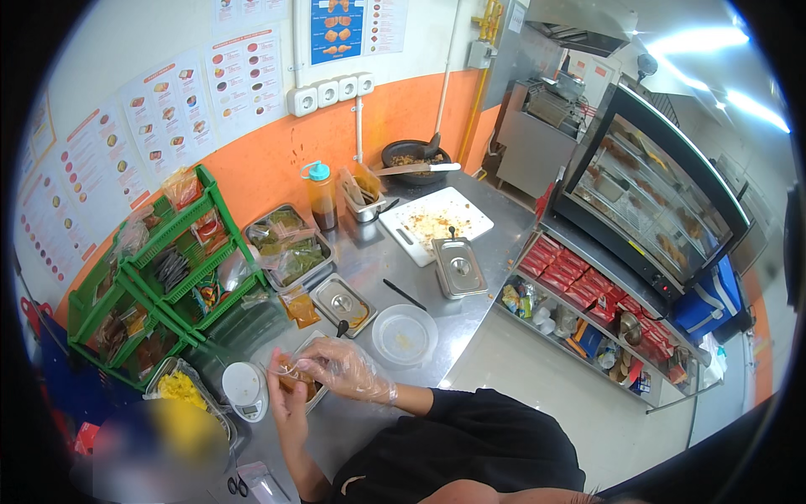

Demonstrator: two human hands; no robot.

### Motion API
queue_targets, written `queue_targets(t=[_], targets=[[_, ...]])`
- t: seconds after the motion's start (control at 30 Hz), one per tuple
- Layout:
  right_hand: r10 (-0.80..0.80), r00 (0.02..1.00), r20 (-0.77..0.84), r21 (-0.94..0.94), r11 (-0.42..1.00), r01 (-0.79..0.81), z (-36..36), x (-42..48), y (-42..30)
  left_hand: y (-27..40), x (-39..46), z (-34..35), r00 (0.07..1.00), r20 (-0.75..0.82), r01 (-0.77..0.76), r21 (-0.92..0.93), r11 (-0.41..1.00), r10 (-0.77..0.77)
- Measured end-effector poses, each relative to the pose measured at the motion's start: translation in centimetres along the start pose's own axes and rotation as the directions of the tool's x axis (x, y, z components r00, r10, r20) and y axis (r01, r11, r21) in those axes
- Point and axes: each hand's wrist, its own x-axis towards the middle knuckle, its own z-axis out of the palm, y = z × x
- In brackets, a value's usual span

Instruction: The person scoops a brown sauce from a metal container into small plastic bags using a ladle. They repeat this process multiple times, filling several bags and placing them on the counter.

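My left hand [288, 400] is bare and holds a small clear plastic bag of orange-brown sauce [293, 377]. At the top of that bag are the fingers of my right hand [343, 365], which wears a clear plastic glove. Both hands are over a steel food pan [319, 398], mostly hidden beneath them. A black handle [342, 327] stands up at the pan's far side. To the left is a white kitchen scale [245, 385]. Beyond the hands lie a filled sauce bag [301, 309] and a lidded steel pan [343, 303]; a round translucent plastic lid or dish [404, 335] lies to the right.
Green plastic racks [204, 264] with packets stand at the left. Farther back are a tray of bagged leaves [289, 249], a sauce bottle [322, 195], a white cutting board [436, 222] and a knife [419, 168] across a black bowl. A blurred person [160, 447] is at lower left, near scissors [238, 485].
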Motion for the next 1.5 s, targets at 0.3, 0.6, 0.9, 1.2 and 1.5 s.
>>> queue_targets(t=[0.3,0.6,0.9,1.2,1.5], targets=[[-0.075,0.995,0.063,0.053,0.996,0.072,-0.9,0.6,-1.3,-0.1,0.2,-1.5,0.954,-0.284,-0.093,0.006,0.996,0.091],[-0.019,0.999,0.034,0.130,0.991,0.015,-0.7,0.3,-1.0,1.6,0.0,-1.0,0.962,-0.160,-0.174,0.261,0.950,0.220],[-0.051,0.985,0.164,0.098,0.995,0.035,-1.0,1.1,-2.3,1.4,-0.4,-0.2,0.982,-0.130,-0.112,0.177,0.978,0.136],[-0.067,0.967,0.247,0.065,0.996,0.053,-0.5,1.5,-2.2,1.9,-0.4,-1.1,0.992,-0.086,-0.064,0.304,0.951,0.094],[-0.211,0.922,0.324,-0.056,0.969,0.242,-0.1,4.1,-0.4,1.4,1.2,-3.9,0.950,-0.072,-0.210,0.574,0.792,0.304]])
